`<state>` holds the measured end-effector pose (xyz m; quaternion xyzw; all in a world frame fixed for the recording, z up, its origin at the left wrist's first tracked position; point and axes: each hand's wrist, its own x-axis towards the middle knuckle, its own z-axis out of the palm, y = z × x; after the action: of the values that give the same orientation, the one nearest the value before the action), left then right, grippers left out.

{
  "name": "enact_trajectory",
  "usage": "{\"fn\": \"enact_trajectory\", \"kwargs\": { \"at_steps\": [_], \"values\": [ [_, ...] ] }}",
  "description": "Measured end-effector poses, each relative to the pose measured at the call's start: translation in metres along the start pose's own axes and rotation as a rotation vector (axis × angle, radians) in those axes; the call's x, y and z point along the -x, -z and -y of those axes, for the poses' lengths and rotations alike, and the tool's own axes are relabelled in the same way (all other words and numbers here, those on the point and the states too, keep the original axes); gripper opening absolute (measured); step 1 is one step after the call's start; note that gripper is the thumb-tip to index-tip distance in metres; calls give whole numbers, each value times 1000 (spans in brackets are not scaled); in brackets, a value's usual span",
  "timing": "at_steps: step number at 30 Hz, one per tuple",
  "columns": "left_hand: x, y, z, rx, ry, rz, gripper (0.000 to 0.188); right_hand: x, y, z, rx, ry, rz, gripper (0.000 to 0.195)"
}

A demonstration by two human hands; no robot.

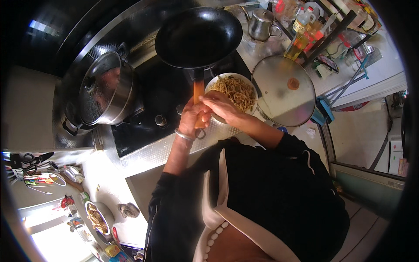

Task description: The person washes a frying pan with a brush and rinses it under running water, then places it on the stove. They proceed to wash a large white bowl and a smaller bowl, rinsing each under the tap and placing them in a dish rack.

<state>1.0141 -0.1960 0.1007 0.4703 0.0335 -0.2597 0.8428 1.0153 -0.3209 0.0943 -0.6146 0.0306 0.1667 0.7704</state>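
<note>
My left hand (190, 115), with a bangle at the wrist, is wrapped around the wooden handle (198, 90) of a black wok (199, 37). The wok is over the back of the black glass hob (150, 98), and its dark inside shows no food. My right hand (224, 106) reaches in from the right, its fingertips at the handle beside my left hand; whether it grips is unclear. Just beyond my right hand, a white plate (214, 80) holds stir-fried noodles (234, 91). My right hand and forearm cover the plate's near left part.
A steaming lidded steel pot (122, 95) occupies the hob's left side. Right of the plate lies a large glass lid (278, 95). A steel kettle (261, 24) and bottles (302, 23) stand at back right. On the left counter are a knife block (16, 165) and a bowl of food (108, 213).
</note>
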Motion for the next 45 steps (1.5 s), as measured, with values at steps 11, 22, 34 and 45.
{"fn": "enact_trajectory", "kwargs": {
  "at_steps": [11,22,34,45],
  "values": [
    [18,-5,5,61,55,-16,25,108,104,-66,-182,-415,-157,23],
    [25,-10,3,25,77,-23,24,54,88,-103,-391,-199,-450,25],
    [58,45,14,123,106,-28,49,124,126,-61,-82,3,-376,33],
    [101,111,42,237,1,-302,34,51,131,113,-110,-44,-339,30]
  ]
}}
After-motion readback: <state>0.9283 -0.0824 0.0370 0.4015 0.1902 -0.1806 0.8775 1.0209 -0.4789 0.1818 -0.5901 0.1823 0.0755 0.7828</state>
